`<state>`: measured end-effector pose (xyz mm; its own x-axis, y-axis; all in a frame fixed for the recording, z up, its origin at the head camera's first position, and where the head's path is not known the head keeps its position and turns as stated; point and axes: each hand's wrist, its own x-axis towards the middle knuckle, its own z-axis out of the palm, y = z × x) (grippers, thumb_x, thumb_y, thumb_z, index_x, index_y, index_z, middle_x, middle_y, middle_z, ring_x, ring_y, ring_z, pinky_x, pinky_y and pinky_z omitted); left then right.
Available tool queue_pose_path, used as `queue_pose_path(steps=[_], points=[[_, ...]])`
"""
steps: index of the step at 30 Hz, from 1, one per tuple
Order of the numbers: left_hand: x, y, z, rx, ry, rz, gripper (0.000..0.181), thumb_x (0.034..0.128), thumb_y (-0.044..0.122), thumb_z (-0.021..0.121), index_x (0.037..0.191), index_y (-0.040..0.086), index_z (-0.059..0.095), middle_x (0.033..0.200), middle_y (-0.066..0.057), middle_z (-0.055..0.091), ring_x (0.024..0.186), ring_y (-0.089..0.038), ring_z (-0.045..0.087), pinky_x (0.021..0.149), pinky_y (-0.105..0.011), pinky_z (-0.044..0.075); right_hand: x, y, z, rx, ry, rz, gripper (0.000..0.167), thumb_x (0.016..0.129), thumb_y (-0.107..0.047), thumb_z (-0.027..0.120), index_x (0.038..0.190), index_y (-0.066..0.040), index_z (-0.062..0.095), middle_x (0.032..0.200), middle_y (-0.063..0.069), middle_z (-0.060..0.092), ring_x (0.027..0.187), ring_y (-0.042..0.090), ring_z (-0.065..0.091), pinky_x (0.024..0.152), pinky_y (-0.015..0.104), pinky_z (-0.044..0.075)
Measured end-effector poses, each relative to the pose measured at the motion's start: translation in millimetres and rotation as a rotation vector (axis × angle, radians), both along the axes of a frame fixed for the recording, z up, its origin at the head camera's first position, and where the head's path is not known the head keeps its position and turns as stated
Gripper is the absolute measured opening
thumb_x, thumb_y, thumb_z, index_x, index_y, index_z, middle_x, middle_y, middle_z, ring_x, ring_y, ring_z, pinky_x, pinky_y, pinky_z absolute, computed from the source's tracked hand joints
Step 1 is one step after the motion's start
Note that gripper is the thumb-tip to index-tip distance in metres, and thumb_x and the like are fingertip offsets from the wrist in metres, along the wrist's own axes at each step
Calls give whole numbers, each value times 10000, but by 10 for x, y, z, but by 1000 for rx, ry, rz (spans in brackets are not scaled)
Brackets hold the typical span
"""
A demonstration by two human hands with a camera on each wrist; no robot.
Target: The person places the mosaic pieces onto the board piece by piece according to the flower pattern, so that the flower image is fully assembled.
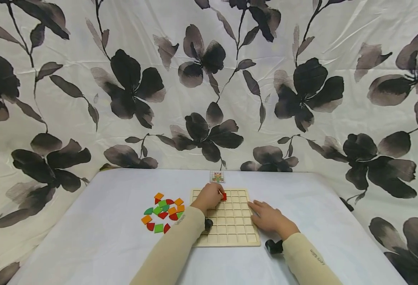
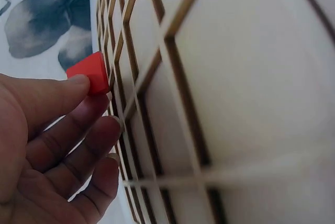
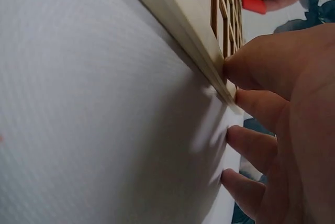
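Note:
Between thumb and fingers, my left hand (image 1: 210,196) pinches a red tile (image 2: 90,73) at the far part of a wooden grid board (image 1: 230,227). In the left wrist view the tile stands tilted, one edge at the grid. Its other fingers are bent close to the board's ridges. My right hand (image 1: 271,217) lies by the board's right side, and its fingertips (image 3: 234,70) touch the board's edge. The right wrist view shows the remaining fingers spread on the white table. The board's left part is partly hidden behind the left arm.
Several loose red, orange and green tiles (image 1: 158,228) lie left of the board. A small patterned card (image 1: 217,176) is behind the board on the white table (image 1: 98,237). A floral cloth (image 1: 201,130) hangs behind the table.

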<state>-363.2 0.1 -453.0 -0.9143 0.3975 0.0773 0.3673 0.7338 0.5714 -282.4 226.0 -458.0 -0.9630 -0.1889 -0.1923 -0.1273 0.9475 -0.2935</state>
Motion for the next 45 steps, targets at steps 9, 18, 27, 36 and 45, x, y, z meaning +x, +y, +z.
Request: queue_pose_path(steps=[9,18,27,36,45], points=[[17,117,37,-15,-10,1,180,918,45,570,1035,56,706,1023,-95,696,934,-241,649,804,-370,521,-54,-36,26,-6,-11,0,543,977,-315,481,1495,-189,377,1562,126,324,1442,389,278,1064,706,236],[17,176,20,-142,25,47,116,907,51,600,925,74,712,974,-51,715,896,-211,666,809,-362,532,-82,-92,29,-14,-44,-9,547,977,-329,476,1498,-196,371,1570,117,312,1452,385,258,1077,705,211],[113,216,0,-202,50,57,180,904,-3,585,795,61,713,799,-63,695,741,-197,645,691,-341,536,-53,-102,-26,-31,-25,-7,538,967,-300,478,1485,-182,396,1554,130,341,1443,391,276,1065,719,209],[150,72,-31,-36,-30,59,219,961,136,573,1105,46,711,1122,-91,702,1033,-253,661,864,-405,534,27,-52,-12,-12,-8,-5,533,977,-296,489,1483,-157,396,1548,147,346,1432,402,292,1050,721,240],[182,-648,150,-163,88,126,227,954,137,563,1114,79,713,1107,-73,708,1052,-265,654,893,-427,522,6,-15,-5,-6,-9,-16,545,984,-333,491,1491,-168,381,1557,145,329,1435,413,276,1049,726,229]])
